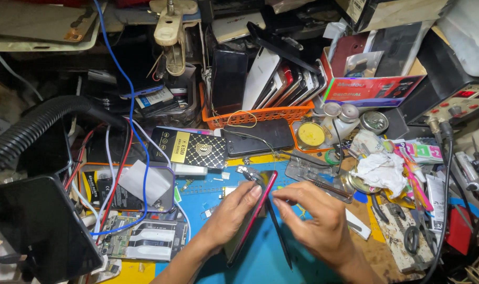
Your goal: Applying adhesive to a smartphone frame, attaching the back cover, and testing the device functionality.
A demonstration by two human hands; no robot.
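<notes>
My left hand (230, 215) grips a smartphone with a red frame (254, 216), held on edge over the blue work mat (260, 263). My right hand (318, 218) pinches at the phone's upper edge with thumb and forefinger. A thin dark panel (280, 235), apparently the separated screen or back cover, angles away from the phone between my two hands. A small metal part (248, 171) lies on the mat just beyond the phone's top.
An orange basket (260, 114) of upright phones stands behind. A black box with a gold pattern (189, 148) and an opened phone chassis (144, 239) lie left, crumpled tissue (382, 171) and scissors (414, 236) right. A black hose (34, 126) and cables cross the left side.
</notes>
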